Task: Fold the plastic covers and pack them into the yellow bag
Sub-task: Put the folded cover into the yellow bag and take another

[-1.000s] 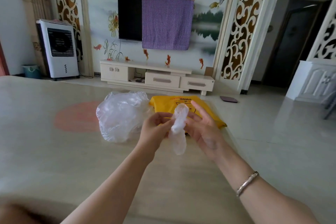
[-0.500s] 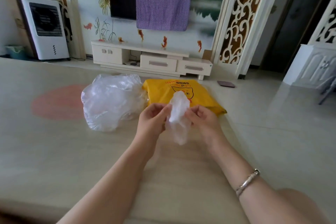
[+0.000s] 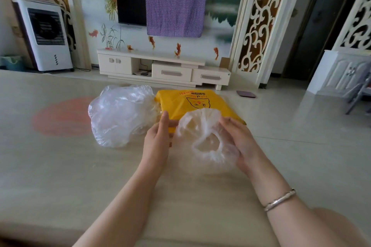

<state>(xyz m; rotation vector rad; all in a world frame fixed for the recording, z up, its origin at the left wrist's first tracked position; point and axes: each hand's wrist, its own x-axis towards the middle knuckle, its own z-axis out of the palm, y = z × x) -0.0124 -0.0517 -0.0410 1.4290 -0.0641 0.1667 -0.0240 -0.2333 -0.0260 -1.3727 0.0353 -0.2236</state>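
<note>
Step in hand: one plastic cover [image 3: 204, 138] is stretched open between both hands, above the bench [image 3: 60, 166]; I judge this the spreading-out that goes before a fold.
Left hand [image 3: 158, 140]: at the cover's left edge, fingers straight and pointing up, thumb side toward the camera. It seems to steady or tension that edge; whether any fingertip pinches the film behind it, I cannot tell.
Right hand [image 3: 239, 142]: under and behind the cover's right side, fingers curled round the film so that it clamps that edge. A bracelet [image 3: 280, 199] sits on this wrist.
Cover: thin, clear, round, with a gathered elastic rim whose opening faces the camera. Held apart like this, the rim shows as a ring, which likely makes it easier to flatten evenly.
Pile of covers [image 3: 120, 116]: a crumpled clear heap on the bench, left of the hands and touching the yellow bag's left edge; these look not yet folded.
Yellow bag [image 3: 196, 102]: lies flat on the bench just beyond the hands, printed side up. Its place close behind the work probably keeps the packing reach short. Its mouth is not visible from here.
Progress: early, judging by the size of the heap.
Next move calls for: bringing the two edges together without the slippery film springing back.
</note>
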